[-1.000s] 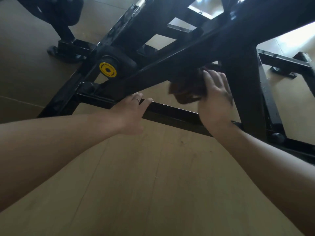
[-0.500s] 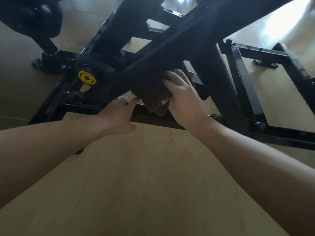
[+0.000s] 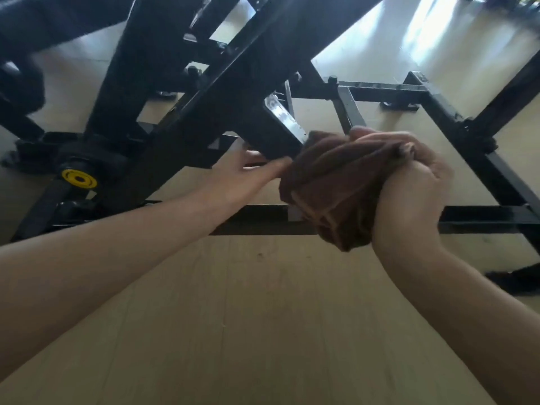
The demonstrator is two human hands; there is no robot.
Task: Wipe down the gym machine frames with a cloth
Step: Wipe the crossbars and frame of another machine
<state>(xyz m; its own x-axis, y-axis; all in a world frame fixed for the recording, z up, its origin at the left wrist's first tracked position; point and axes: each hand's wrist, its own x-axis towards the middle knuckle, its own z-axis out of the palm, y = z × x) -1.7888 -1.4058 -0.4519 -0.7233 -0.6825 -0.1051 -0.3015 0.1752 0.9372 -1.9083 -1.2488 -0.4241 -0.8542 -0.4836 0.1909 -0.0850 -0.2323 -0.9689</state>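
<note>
A yellow cap (image 3: 79, 178) sat low on the black machine frame (image 3: 187, 112) at the far left. The left hand (image 3: 242, 176) reached forward with fingers straight, touching the underside of a slanted frame bar. To its right, the right hand (image 3: 415, 182) gripped a bunched brown cloth (image 3: 336, 185), which met that bar's lower end above the wooden floor (image 3: 263, 317).
</note>
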